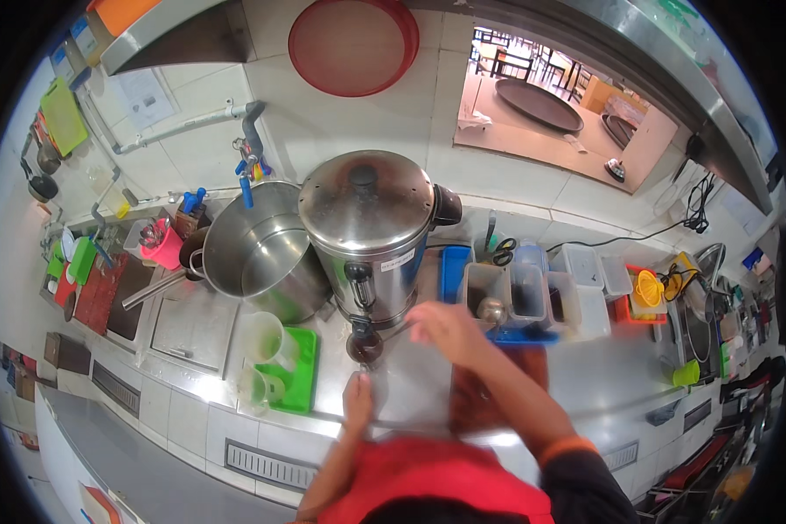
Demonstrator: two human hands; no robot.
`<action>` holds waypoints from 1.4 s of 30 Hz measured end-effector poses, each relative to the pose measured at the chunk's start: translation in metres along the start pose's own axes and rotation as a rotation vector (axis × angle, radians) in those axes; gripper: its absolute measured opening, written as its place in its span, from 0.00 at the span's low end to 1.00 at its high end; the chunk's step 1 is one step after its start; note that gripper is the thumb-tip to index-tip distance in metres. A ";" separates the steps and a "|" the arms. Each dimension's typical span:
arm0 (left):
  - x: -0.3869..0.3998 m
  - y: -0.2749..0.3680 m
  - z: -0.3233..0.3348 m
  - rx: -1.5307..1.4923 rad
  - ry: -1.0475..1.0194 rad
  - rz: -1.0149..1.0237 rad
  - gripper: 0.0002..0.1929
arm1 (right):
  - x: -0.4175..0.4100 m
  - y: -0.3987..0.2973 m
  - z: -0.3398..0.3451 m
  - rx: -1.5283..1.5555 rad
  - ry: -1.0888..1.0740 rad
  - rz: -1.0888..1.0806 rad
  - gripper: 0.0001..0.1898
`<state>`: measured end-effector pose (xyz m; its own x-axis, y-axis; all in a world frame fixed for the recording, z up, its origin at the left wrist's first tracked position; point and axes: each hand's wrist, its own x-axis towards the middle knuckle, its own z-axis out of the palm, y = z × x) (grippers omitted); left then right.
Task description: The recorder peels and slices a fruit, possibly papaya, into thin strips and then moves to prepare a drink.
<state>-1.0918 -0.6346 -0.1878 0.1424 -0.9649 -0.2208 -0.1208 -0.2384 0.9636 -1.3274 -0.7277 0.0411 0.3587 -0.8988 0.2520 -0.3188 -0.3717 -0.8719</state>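
Observation:
My left hand [359, 401] grips the near side of a small round cup [365, 348] that holds dark brown liquid. The cup is directly below the black tap [360, 323] of a lidded stainless steel urn [367, 209]. To the right of the urn's base, my right hand [447, 333] is raised and blurred, fingers pointing left. Nothing shows in its grasp. A green tray [306, 376] lies left of the cup with a translucent plastic jug [268, 340] on it. Another clear jug [260, 391] stands nearer me.
Left of the urn stands a large open steel pot [262, 249]. At right, plastic containers [527, 295] hold dark contents, with a ladle [491, 310] in one. A brown board [498, 393] lies under my right forearm. A serving window [557, 111] opens in the tiled wall.

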 end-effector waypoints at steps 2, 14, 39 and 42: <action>0.003 -0.003 -0.001 0.021 -0.022 0.104 0.19 | 0.006 0.014 0.030 -0.098 -0.006 -0.074 0.09; 0.002 0.008 -0.004 0.094 0.009 0.116 0.19 | 0.013 0.083 0.098 -0.210 -0.264 0.040 0.12; -0.008 0.009 -0.017 0.173 -0.083 -0.105 0.28 | 0.005 0.043 0.061 -0.197 -0.202 -0.048 0.11; -0.009 0.010 -0.017 0.164 -0.120 -0.123 0.28 | -0.005 0.022 0.044 -0.152 -0.128 -0.042 0.10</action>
<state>-1.0780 -0.6264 -0.1737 0.0495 -0.9314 -0.3606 -0.2692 -0.3602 0.8932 -1.2972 -0.7210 0.0025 0.4803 -0.8483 0.2231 -0.4266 -0.4482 -0.7856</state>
